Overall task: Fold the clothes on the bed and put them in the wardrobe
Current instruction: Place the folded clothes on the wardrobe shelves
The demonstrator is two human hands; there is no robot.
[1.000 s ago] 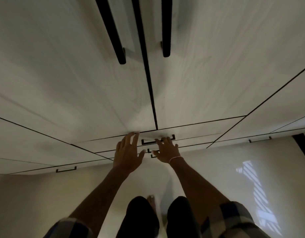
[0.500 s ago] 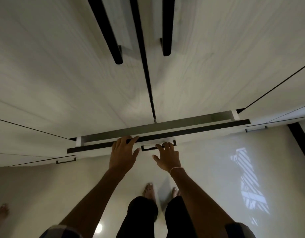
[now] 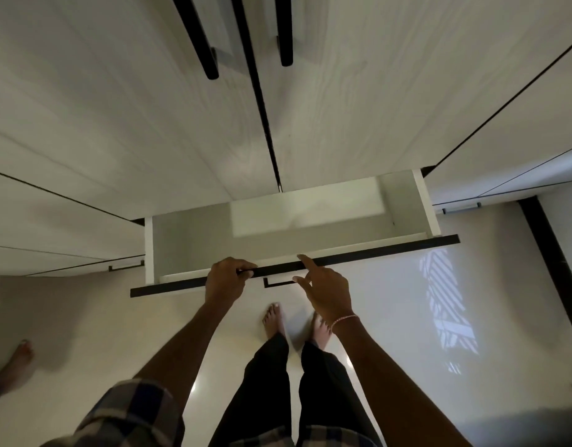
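Two hands meet the front of an open drawer low in the wardrobe. The left hand grips the front's dark top edge near its middle, fingers curled over it into the drawer. The right hand is just beside it, loosely spread and holding nothing. Its index finger lies straight with its tip at the same edge, above the small handle. The drawer's pale walls and bottom show. Above it, two closed doors meet at a dark seam, each with a long black bar handle. A bracelet circles the right wrist. Bare feet stand on the glossy floor below the drawer front, and another person's foot shows at the floor's left edge.
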